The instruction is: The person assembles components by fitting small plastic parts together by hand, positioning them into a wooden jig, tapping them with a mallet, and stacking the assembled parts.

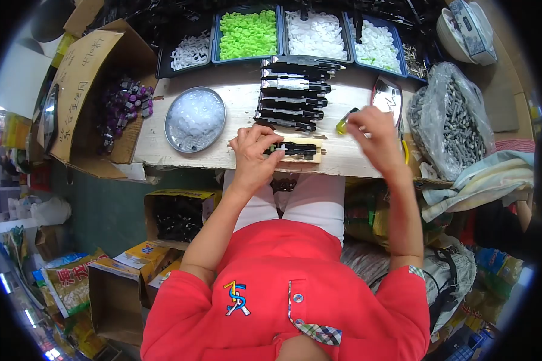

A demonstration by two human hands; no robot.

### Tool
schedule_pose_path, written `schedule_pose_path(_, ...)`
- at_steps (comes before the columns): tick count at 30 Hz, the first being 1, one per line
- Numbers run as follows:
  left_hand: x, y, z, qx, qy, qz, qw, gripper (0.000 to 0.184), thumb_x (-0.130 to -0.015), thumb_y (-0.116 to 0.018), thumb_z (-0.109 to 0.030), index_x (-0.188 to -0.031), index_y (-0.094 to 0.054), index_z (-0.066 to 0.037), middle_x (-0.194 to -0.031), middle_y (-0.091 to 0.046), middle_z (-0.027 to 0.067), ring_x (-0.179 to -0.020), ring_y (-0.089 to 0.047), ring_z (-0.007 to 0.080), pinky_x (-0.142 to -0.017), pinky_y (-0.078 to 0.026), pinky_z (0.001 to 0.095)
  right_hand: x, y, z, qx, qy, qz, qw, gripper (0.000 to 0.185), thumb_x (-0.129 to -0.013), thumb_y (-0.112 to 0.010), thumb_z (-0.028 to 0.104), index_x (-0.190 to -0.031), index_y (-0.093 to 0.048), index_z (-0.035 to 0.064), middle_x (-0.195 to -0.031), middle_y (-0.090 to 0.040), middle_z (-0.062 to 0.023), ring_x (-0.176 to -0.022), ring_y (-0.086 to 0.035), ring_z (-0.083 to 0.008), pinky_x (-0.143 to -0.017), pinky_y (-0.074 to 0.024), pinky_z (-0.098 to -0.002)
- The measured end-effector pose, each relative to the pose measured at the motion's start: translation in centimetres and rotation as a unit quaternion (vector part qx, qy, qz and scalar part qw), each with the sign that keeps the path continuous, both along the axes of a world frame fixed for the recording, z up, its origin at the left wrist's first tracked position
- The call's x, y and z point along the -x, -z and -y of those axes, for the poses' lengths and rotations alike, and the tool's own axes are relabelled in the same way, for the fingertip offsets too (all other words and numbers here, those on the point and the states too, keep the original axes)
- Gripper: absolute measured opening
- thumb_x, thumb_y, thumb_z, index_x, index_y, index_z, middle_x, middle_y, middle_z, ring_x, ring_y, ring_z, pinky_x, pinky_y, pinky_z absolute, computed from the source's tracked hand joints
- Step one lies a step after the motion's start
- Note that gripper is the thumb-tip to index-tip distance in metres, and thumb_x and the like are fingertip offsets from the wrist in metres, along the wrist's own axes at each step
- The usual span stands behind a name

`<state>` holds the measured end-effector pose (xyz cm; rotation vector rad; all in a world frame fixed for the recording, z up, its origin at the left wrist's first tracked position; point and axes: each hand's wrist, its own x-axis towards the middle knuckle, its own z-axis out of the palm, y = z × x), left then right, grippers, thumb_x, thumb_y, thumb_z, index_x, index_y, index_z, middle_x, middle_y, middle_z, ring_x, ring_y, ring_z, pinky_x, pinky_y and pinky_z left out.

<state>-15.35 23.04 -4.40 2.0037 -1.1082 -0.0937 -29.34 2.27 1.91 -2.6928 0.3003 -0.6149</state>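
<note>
My left hand [256, 153] is closed at the left end of a light wooden block [288, 159], thumb and fingers on a long black part [298, 149] seated in it. The block lies at the table's front edge. To the right, my right hand [373, 135] is raised with its fingers curled and pinched, slightly blurred. Right by its fingertips is a short yellow-green and black piece [342, 127], like a tool handle. I cannot make out whether the fingers hold it or something smaller. A stack of similar black parts [292, 99] lies in rows just beyond the block.
A round metal dish [196, 119] of small clear pieces stands left, beside a cardboard box [81, 99] with purple parts [126, 108]. Bins of green pieces [247, 35] and white pieces [315, 36] line the back. A plastic bag of grey parts [454, 123] sits right.
</note>
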Motion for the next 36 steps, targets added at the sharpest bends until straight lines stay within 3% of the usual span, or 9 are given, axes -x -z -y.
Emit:
schedule_pose_path(2, 0.0, -0.1, 0.1, -0.014, 0.002, 0.003, 1.000, 0.022, -0.064, -0.070, -0.012, -0.085, -0.067, -0.011, -0.094, -0.056, -0.0003, -0.094, -0.044, 0.0186, -0.083, -0.026, 0.0330, 2.4, 0.1, 3.5, -0.036, 0.069, 0.044, 0.996, 0.010, -0.076, -0.064, 0.009, -0.082, -0.060, 0.0028, -0.077, -0.058, -0.0095, -0.071, -0.056, -0.0265, -0.067, -0.0431, -0.0329)
schedule_pose_path(6, -0.5, -0.1, 0.2, -0.033, 0.030, 0.011, 0.999, 0.017, -0.063, -0.070, -0.013, -0.080, -0.069, -0.013, -0.091, -0.055, -0.0016, -0.092, -0.044, 0.0176, -0.082, -0.026, 0.0337, 8.8, -1.2, 11.3, 0.144, 0.325, 0.043, 0.934, 0.014, -0.081, -0.054, 0.011, -0.089, -0.061, 0.0021, -0.085, -0.061, -0.0147, -0.080, -0.058, -0.0306, -0.073, -0.0443, -0.0399)
schedule_pose_path(8, -0.8, -0.1, 0.3, -0.045, 0.037, 0.001, 0.998, 0.016, -0.062, -0.070, -0.013, -0.078, -0.070, -0.013, -0.091, -0.055, -0.0022, -0.092, -0.044, 0.0172, -0.082, -0.026, 0.0338, 12.2, -0.6, 14.9, 0.177, 0.420, -0.102, 0.884, 0.019, -0.081, -0.055, 0.014, -0.096, -0.060, 0.0039, -0.092, -0.061, -0.0143, -0.088, -0.058, -0.0310, -0.076, -0.0446, -0.0396)
schedule_pose_path(11, -1.2, -0.7, 0.5, -0.077, 0.040, -0.028, 0.996, 0.015, -0.061, -0.071, -0.014, -0.076, -0.070, -0.014, -0.089, -0.054, -0.0031, -0.091, -0.044, 0.0168, -0.081, -0.025, 0.0339, 15.0, 2.5, 18.4, 0.108, 0.430, -0.186, 0.877, 0.025, -0.080, -0.055, 0.016, -0.103, -0.059, 0.0067, -0.096, -0.060, -0.0136, -0.094, -0.056, -0.0314, -0.078, -0.0441, -0.0399)
schedule_pose_path(16, -1.3, -0.5, 0.5, -0.081, 0.032, -0.056, 0.995, 0.015, -0.060, -0.071, -0.016, -0.075, -0.070, -0.015, -0.088, -0.054, -0.0036, -0.091, -0.044, 0.0167, -0.082, -0.025, 0.0330, 14.8, 4.0, 18.6, 0.058, 0.406, -0.152, 0.899, 0.029, -0.079, -0.054, 0.015, -0.107, -0.058, 0.0069, -0.096, -0.060, -0.0131, -0.093, -0.057, -0.0311, -0.079, -0.0436, -0.0398)
schedule_pose_path(21, -4.5, -1.6, -0.3, -0.019, 0.080, 0.018, 0.996, 0.022, -0.063, -0.074, -0.020, -0.084, -0.069, -0.013, -0.087, -0.059, 0.0018, -0.086, -0.050, 0.0211, -0.076, -0.039, 0.0343, 13.7, 2.8, 17.9, 0.025, 0.423, -0.160, 0.892, 0.036, -0.077, -0.053, 0.010, -0.113, -0.053, 0.0051, -0.100, -0.058, -0.0144, -0.095, -0.055, -0.0338, -0.082, -0.0422, -0.0384)
schedule_pose_path(25, -14.4, -4.0, 1.0, 0.056, -0.083, 0.113, 0.989, 0.008, -0.067, -0.067, -0.015, -0.073, -0.067, -0.008, -0.076, -0.059, 0.0082, -0.077, -0.055, 0.0270, -0.072, -0.044, 0.0373, 13.8, 3.2, 18.4, 0.109, 0.333, -0.123, 0.929, 0.043, -0.073, -0.052, 0.002, -0.117, -0.050, 0.0023, -0.104, -0.053, -0.0193, -0.102, -0.050, -0.0369, -0.087, -0.0394, -0.0369)
schedule_pose_path(29, -25.2, -2.5, 2.9, -0.163, -0.190, 0.177, 0.952, 0.021, -0.066, -0.065, -0.009, -0.087, -0.068, -0.010, -0.087, -0.062, 0.0141, -0.090, -0.059, 0.0323, -0.076, -0.047, 0.0395, 15.0, 4.6, 20.8, 0.175, 0.292, -0.083, 0.937, 0.040, -0.073, -0.051, 0.000, -0.114, -0.051, 0.0015, -0.101, -0.053, -0.0178, -0.097, -0.052, -0.0350, -0.084, -0.0407, -0.0361)
schedule_pose_path(36, -29.4, -1.8, 3.6, -0.333, -0.100, 0.079, 0.934, 0.024, -0.064, -0.066, -0.007, -0.087, -0.068, -0.007, -0.091, -0.064, 0.0174, -0.088, -0.061, 0.0342, -0.076, -0.049, 0.0396, 15.1, 2.6, 19.0, 0.001, 0.320, -0.127, 0.939, 0.028, -0.075, -0.052, 0.003, -0.103, -0.055, 0.0003, -0.094, -0.055, -0.0160, -0.081, -0.055, -0.0324, -0.074, -0.0429, -0.0356)
